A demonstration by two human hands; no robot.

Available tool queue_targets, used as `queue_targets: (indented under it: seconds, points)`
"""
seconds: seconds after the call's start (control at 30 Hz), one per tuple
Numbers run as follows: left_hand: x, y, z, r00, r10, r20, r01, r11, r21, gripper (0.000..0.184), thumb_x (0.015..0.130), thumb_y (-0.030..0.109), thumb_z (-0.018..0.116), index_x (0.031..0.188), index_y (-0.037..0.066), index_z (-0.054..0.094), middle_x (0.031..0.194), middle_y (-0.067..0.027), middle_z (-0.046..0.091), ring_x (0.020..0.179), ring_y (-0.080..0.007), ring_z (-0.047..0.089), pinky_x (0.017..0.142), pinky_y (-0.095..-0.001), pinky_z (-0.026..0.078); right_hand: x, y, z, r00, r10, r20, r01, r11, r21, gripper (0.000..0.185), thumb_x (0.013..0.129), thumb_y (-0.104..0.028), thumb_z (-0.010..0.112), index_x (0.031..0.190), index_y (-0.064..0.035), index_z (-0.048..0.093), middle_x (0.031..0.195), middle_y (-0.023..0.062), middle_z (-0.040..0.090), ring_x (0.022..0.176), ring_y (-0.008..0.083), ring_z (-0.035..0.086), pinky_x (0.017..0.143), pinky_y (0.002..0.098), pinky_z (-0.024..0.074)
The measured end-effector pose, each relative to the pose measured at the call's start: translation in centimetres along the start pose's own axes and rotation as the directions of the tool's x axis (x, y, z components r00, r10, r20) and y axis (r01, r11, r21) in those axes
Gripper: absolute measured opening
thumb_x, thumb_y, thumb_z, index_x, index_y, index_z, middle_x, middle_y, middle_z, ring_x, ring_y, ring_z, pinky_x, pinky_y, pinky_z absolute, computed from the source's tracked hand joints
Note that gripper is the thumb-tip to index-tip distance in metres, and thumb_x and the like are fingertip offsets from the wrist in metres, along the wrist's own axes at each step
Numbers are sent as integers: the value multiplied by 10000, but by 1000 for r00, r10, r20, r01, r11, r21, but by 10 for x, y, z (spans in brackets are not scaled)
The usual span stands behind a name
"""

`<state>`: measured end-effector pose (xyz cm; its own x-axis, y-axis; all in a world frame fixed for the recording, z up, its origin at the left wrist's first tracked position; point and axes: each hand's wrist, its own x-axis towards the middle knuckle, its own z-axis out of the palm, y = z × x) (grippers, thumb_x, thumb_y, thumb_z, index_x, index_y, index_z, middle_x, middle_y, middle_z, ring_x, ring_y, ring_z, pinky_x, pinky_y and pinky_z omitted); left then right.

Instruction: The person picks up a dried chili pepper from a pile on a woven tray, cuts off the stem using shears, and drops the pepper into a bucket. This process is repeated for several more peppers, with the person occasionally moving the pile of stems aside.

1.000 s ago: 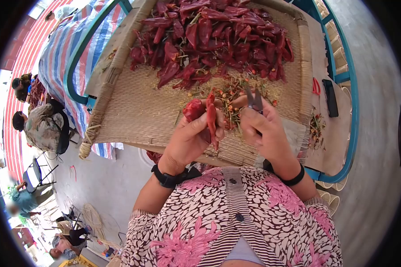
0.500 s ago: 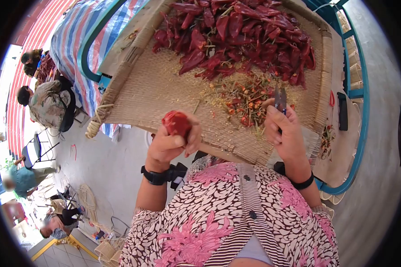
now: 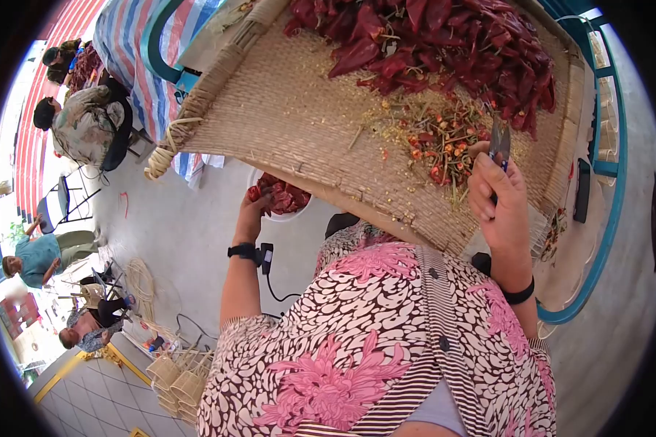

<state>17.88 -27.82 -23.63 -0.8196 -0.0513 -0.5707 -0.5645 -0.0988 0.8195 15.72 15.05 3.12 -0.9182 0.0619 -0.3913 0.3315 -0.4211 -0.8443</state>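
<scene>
My left hand (image 3: 251, 217) is at the edge of a white bowl (image 3: 291, 218) below the woven tray, its fingers closed around a dried red chili pepper (image 3: 252, 193) that partly shows above them. Dark red chili peppers (image 3: 288, 195) fill the bowl. Over the tray's right side, my right hand (image 3: 501, 193) grips small scissors (image 3: 500, 142), blades pointing away from me. Just left of the scissors lies a pile of cut stems and orange-red caps (image 3: 444, 146). A large heap of dried chili peppers (image 3: 444, 47) covers the tray's far part.
The woven tray (image 3: 270, 124) rests on a blue metal frame (image 3: 611, 240). A black object (image 3: 582, 191) lies on the frame's right side. Several people sit or stand at the left, near a folding chair (image 3: 65, 204) and a striped sheet (image 3: 131, 44). Baskets (image 3: 178, 379) stand lower left.
My left hand has moved from over the tray's near edge down and left to the bowl with the chili pepper. My right hand keeps the scissors. The view has shifted.
</scene>
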Motion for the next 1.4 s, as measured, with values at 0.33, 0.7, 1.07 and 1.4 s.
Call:
queue_targets:
  seconds: [0.33, 0.7, 1.07, 1.4]
  points:
    - [58, -66, -27, 988, 144, -61, -77, 784, 616, 419, 771, 160, 680, 1161, 20, 619, 1016, -179, 677, 973, -251, 653, 834, -372, 514, -9, -4, 5, 1000, 12, -8, -13, 986, -164, 139, 951, -142, 567, 1048, -46, 590, 615, -73, 438, 431, -5, 330, 385, 181, 231]
    - [-163, 279, 159, 696, -14, 718, -492, 719, 492, 290, 867, 141, 645, 1128, 19, 607, 924, -103, 680, 748, -167, 659, 622, -305, 508, -4, -2, 11, 992, 97, 76, -47, 870, -491, 173, 945, -157, 576, 1076, -44, 582, 848, -53, 529, 733, 25, 456, 656, 187, 385]
    - [-18, 306, 237, 721, 308, 621, -630, -81, 772, 376, 818, 262, 667, 1056, -10, 562, 988, -213, 581, 1005, -387, 552, 852, -457, 436, -8, -25, 26, 984, -7, 180, 168, 406, -898, 395, 855, -239, 590, 1178, -28, 504, 908, 198, 659, 859, 370, 639, 764, 437, 466]
    - [47, 282, 265, 759, 527, 382, -440, -18, 898, 454, 780, 326, 725, 1001, 14, 480, 1052, -200, 613, 974, -403, 598, 804, -488, 480, -15, -18, 26, 954, -73, 291, 300, 259, -918, 325, 854, -231, 599, 1118, -50, 539, 909, 188, 664, 873, 378, 633, 764, 479, 461]
